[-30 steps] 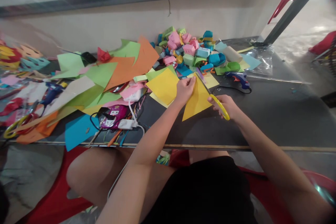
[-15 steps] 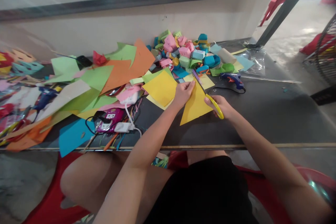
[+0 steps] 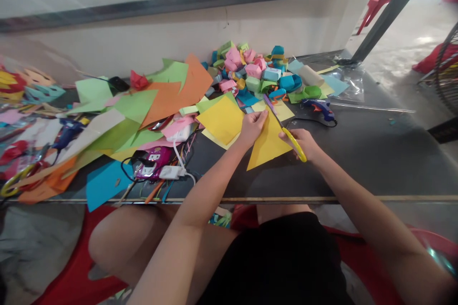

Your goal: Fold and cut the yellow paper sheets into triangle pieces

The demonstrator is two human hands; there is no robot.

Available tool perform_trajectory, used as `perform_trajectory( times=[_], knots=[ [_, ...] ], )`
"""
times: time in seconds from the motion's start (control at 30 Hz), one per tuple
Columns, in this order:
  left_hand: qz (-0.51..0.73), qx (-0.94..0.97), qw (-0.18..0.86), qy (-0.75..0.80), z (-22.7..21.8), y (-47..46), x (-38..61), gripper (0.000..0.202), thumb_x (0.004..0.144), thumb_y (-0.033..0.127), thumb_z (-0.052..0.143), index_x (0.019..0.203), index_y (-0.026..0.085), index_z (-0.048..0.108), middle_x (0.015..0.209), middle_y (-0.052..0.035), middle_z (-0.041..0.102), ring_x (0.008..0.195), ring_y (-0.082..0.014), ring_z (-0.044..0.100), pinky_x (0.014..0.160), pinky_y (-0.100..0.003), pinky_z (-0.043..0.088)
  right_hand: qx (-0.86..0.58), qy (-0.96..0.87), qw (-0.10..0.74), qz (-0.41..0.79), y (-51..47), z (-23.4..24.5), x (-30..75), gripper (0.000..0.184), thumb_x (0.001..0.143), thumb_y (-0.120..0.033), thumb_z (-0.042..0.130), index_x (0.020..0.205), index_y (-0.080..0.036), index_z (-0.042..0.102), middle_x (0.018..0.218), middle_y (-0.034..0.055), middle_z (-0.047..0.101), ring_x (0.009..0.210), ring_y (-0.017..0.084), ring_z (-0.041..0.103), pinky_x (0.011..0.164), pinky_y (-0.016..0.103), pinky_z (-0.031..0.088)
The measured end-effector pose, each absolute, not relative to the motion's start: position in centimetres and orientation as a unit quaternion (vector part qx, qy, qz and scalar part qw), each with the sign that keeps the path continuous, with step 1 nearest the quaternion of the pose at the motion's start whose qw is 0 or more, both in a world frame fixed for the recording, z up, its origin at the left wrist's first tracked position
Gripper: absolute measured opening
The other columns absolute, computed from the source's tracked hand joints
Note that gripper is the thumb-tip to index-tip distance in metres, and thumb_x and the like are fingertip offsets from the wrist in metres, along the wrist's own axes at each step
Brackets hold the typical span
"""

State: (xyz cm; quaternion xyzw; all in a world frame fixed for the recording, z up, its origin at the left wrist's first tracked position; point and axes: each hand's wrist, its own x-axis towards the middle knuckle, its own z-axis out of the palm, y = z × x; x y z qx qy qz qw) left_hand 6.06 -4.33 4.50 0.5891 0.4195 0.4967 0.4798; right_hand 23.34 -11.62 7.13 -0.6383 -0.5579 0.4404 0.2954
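My left hand (image 3: pixel 253 126) pinches the upper left edge of a yellow paper sheet (image 3: pixel 268 145), held just above the dark table (image 3: pixel 372 157). In my right hand (image 3: pixel 302 143) is a pair of scissors (image 3: pixel 294 143) with yellow handles. Their blades point up and left along the sheet's upper right side, close to my left fingertips. Whether the blades are parted is too small to tell. Another yellow sheet (image 3: pixel 221 119) lies flat left of my left hand, over paler paper.
Behind my hands sits a pile of folded paper pieces (image 3: pixel 250 71). A blue glue gun (image 3: pixel 321 108) with a cord lies to the right. Coloured sheets (image 3: pixel 136 105), a purple power strip (image 3: pixel 153 162) and another glue gun (image 3: pixel 66 133) crowd the left side.
The whole view has shifted slightly, so things appear a little further right. Both hands keep their hold on the paper and scissors, with hardly any movement between them.
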Motion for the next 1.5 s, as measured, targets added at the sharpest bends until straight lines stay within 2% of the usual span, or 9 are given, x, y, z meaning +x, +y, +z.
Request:
perform_trajectory(
  times=[0.13, 0.37, 0.53, 0.73, 0.87, 0.97, 1.1, 1.23, 1.5],
  knots=[
    [0.496, 0.589, 0.474, 0.428, 4.3, -4.0, 6.0, 0.06, 0.087, 0.067, 0.061, 0.059, 0.022, 0.033, 0.056, 0.004, 0.03, 0.053, -0.0094, 0.029, 0.05, -0.027, 0.024, -0.643, -0.544, 0.321, 0.433, -11.6, 7.2, 23.4, 0.066, 0.059, -0.083, 0.075, 0.061, -0.021, 0.053, 0.042, -0.0047, 0.04, 0.033, 0.013, 0.046, 0.03, 0.025, 0.035],
    [0.527, 0.604, 0.355, 0.48, 5.2, -3.9, 5.6, 0.048, 0.096, 0.051, 0.058, 0.061, 0.021, 0.045, 0.059, 0.0024, 0.042, 0.061, -0.0133, 0.044, 0.062, -0.028, 0.033, -0.526, -0.51, 0.473, 0.49, -10.8, 6.2, 23.7, 0.058, 0.054, -0.067, 0.087, 0.071, -0.019, 0.058, 0.049, -0.0054, 0.051, 0.032, 0.008, 0.043, 0.031, 0.022, 0.033],
    [0.516, 0.601, 0.348, 0.502, 5.0, -4.1, 5.5, 0.04, 0.092, 0.055, 0.065, 0.071, 0.02, 0.057, 0.059, 0.0026, 0.051, 0.061, -0.0143, 0.048, 0.064, -0.028, 0.035, -0.525, -0.528, 0.435, 0.506, -9.7, 5.1, 23.3, 0.059, 0.043, -0.057, 0.093, 0.069, -0.019, 0.056, 0.046, -0.008, 0.047, 0.035, 0.006, 0.037, 0.033, 0.022, 0.027],
    [0.546, 0.6, 0.337, 0.478, 5.1, -4.3, 5.5, 0.05, 0.085, 0.064, 0.067, 0.065, 0.021, 0.051, 0.054, 0.0045, 0.044, 0.055, -0.0122, 0.042, 0.06, -0.028, 0.033, -0.518, -0.531, 0.432, 0.512, -10.0, 5.1, 23.2, 0.055, 0.055, -0.058, 0.089, 0.068, -0.02, 0.052, 0.045, -0.0064, 0.049, 0.033, 0.006, 0.038, 0.033, 0.021, 0.028],
    [0.505, 0.588, 0.481, 0.41, 5.6, -4.3, 5.3, 0.052, 0.066, 0.067, 0.081, 0.076, 0.02, 0.061, 0.064, 0.0019, 0.059, 0.061, -0.0132, 0.054, 0.061, -0.026, 0.043, -0.518, -0.522, 0.453, 0.504, -10.2, 5.4, 23.4, 0.054, 0.058, -0.059, 0.087, 0.069, -0.022, 0.048, 0.043, -0.0079, 0.047, 0.033, 0.007, 0.039, 0.033, 0.021, 0.031],
    [0.411, 0.596, 0.556, 0.407, 5.4, -3.7, 4.6, 0.056, 0.055, 0.065, 0.088, 0.071, 0.019, 0.062, 0.064, -0.0003, 0.062, 0.062, -0.0158, 0.06, 0.059, -0.028, 0.047, -0.514, -0.513, 0.472, 0.5, -10.1, 5.5, 23.4, 0.055, 0.061, -0.062, 0.084, 0.07, -0.024, 0.045, 0.043, -0.0091, 0.044, 0.033, 0.007, 0.039, 0.034, 0.022, 0.032],
    [0.419, 0.619, 0.504, 0.434, 4.8, -2.4, 3.7, 0.055, 0.06, 0.065, 0.086, 0.057, 0.019, 0.055, 0.055, 0.0009, 0.054, 0.059, -0.0152, 0.057, 0.052, -0.025, 0.041, -0.523, -0.507, 0.471, 0.498, -9.9, 5.5, 23.1, 0.056, 0.061, -0.063, 0.084, 0.071, -0.024, 0.045, 0.043, -0.0092, 0.045, 0.033, 0.007, 0.038, 0.033, 0.022, 0.032],
    [0.46, 0.608, 0.484, 0.429, 4.6, -2.1, 3.8, 0.057, 0.065, 0.067, 0.082, 0.056, 0.02, 0.051, 0.053, 0.0016, 0.049, 0.06, -0.0146, 0.055, 0.051, -0.024, 0.039, -0.541, -0.495, 0.448, 0.512, -9.8, 5.4, 22.7, 0.061, 0.053, -0.059, 0.091, 0.074, -0.023, 0.046, 0.044, -0.0105, 0.045, 0.03, 0.005, 0.035, 0.029, 0.021, 0.029],
    [0.471, 0.576, 0.495, 0.448, 4.9, -2.5, 3.9, 0.049, 0.07, 0.063, 0.081, 0.065, 0.019, 0.06, 0.061, -0.0008, 0.06, 0.064, -0.0149, 0.061, 0.054, -0.024, 0.043, -0.528, -0.498, 0.399, 0.56, -10.1, 6.3, 23.2, 0.067, 0.047, -0.063, 0.093, 0.072, -0.021, 0.048, 0.05, -0.0086, 0.045, 0.035, 0.005, 0.038, 0.03, 0.02, 0.028]
  ],
)
